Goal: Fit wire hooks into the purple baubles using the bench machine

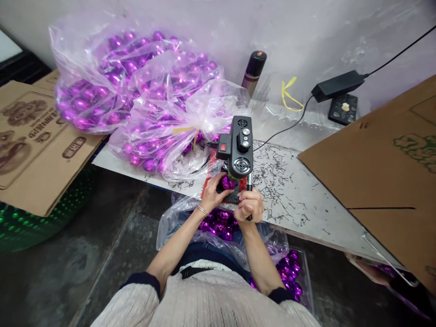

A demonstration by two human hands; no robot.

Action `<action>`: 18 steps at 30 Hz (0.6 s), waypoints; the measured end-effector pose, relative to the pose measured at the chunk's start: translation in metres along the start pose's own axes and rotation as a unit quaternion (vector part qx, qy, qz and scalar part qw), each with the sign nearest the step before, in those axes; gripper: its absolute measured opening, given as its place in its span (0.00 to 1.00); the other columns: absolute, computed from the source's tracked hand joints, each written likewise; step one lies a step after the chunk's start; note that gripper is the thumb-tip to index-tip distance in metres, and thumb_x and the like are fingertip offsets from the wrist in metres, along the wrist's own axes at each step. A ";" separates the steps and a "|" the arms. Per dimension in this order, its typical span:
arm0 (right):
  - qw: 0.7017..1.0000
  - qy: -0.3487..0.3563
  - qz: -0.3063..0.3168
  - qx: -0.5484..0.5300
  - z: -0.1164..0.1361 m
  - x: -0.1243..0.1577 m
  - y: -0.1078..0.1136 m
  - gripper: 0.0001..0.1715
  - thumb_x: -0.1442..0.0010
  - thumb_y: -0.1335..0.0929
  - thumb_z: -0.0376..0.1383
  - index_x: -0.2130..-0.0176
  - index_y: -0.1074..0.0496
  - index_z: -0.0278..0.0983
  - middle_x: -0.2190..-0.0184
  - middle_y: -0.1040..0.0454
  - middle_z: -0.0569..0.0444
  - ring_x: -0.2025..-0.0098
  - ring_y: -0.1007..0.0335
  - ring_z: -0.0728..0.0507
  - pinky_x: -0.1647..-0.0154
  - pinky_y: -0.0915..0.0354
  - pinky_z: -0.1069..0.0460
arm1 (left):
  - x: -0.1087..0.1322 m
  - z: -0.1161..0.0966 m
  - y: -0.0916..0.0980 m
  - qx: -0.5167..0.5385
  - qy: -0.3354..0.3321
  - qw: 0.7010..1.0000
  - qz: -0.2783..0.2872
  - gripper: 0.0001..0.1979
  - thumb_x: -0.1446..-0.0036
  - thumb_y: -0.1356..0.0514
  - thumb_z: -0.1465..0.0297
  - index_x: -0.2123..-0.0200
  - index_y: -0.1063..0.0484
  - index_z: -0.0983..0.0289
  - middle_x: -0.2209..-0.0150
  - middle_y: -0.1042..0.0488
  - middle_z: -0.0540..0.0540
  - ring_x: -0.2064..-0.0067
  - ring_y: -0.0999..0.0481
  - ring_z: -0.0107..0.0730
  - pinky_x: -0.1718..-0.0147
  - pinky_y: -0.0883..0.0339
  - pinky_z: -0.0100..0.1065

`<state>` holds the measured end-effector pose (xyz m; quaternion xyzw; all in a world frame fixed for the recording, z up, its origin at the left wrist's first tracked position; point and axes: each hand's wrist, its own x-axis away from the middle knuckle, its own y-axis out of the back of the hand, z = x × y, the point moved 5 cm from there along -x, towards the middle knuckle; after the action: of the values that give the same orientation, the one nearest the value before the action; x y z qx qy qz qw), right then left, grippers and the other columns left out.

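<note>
A small black machine with a red switch and round vents stands on the white table. Under its head sits a shiny purple ball, which my left hand holds between thumb and fingers. The fingers of my right hand are wrapped round the machine's lever, just right of the ball. Below both hands, an open clear bag on my lap holds more purple balls.
Large clear bags of purple balls fill the back left. Flattened cardboard lies left, and a cardboard box stands right. Behind are a spray can and power adapter. Small black bits litter the table.
</note>
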<state>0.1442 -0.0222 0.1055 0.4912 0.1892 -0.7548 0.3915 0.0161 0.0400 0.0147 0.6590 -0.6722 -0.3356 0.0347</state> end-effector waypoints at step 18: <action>0.998 -0.063 0.020 -0.004 0.025 -0.062 0.006 0.17 0.32 0.38 0.30 0.74 0.37 0.39 0.77 0.33 0.58 0.73 0.34 0.49 0.72 0.40 0.51 | 0.022 -0.006 0.016 0.053 -0.039 0.997 -0.047 0.34 0.43 0.32 0.55 0.37 0.35 0.60 0.43 0.25 0.63 0.41 0.24 0.48 0.42 0.28 0.51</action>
<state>0.1472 -0.0178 0.1720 0.4444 0.1572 -0.7757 0.4197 0.0030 0.0161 0.0188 0.6772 -0.6582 -0.3263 -0.0419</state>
